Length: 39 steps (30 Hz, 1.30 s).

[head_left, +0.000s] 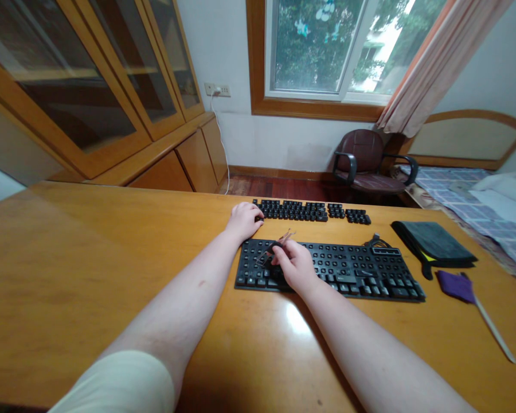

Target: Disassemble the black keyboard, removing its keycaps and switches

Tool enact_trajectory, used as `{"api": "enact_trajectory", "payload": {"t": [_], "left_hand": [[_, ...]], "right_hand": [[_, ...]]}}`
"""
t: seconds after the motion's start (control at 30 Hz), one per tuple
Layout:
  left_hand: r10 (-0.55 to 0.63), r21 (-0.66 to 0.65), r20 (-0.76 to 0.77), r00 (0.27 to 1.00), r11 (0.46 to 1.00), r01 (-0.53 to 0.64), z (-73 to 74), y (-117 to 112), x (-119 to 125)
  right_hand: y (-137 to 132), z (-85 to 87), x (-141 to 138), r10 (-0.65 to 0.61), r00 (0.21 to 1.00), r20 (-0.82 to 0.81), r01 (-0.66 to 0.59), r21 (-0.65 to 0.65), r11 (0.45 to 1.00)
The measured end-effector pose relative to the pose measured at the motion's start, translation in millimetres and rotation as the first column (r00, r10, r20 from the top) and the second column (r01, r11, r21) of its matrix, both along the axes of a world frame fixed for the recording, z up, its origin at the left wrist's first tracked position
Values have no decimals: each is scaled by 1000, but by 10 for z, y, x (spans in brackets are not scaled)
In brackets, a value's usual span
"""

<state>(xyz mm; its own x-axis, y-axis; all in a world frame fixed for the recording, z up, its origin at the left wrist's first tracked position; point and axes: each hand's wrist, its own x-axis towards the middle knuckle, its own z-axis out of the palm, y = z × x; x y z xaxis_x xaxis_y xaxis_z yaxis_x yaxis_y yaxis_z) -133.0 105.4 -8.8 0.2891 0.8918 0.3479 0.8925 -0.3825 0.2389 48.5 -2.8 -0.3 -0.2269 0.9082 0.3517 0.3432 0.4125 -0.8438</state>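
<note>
Head view: the wooden desk bears a partly bare keyboard; beyond it, keycaps lie in rows, probably to keep order. Near its far left corner, the left hand curls at them, grip unclear; over it, the right hand pinches a keycap puller.

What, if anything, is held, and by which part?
The right hand pinches a small wire tool by its dark middle. The left hand is at the loose keycaps; whether it grips one cannot be told.
</note>
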Motion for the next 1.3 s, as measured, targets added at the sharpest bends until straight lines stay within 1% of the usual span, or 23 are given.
{"api": "enact_trajectory", "payload": {"t": [0.53, 0.8, 0.9, 0.97, 1.07, 1.1, 1.17, 1.23, 1.3], "left_hand": [[30, 2, 22, 999, 1000, -30, -48, 41, -26], [37, 5, 16, 999, 999, -37, -32, 17, -19], [52, 20, 21, 998, 998, -53, 26, -31, 17], [72, 36, 41, 997, 997, -73, 126, -83, 58], [98, 60, 113, 989, 993, -105, 346, -202, 141], [90, 60, 146, 985, 993, -99, 414, -259, 169], [33, 20, 213, 976, 999, -38, 500, -410, 215], [-36, -66, 246, 969, 996, 54, 489, -611, 232], [-52, -145, 248, 967, 985, 91, 399, -842, 215]], "right_hand": [[-3, 9, 1, -2, 1000, -18, 2, -1, 1000], [-1, -5, 5, 12, 1000, -29, -12, -4, 1000], [2, -11, 4, 10, 1000, -24, -10, -1, 1000], [3, -13, 3, 12, 999, -34, -12, -7, 1000], [10, -21, 5, -5, 999, -39, 5, -3, 1000], [14, -25, 6, -14, 999, -31, 14, 0, 1000], [24, -32, 9, -26, 1000, -3, 26, 6, 1000], [34, -31, 6, -24, 999, 42, 24, 15, 1000], [38, -18, -3, -3, 995, 102, 1, 26, 1000]]}}
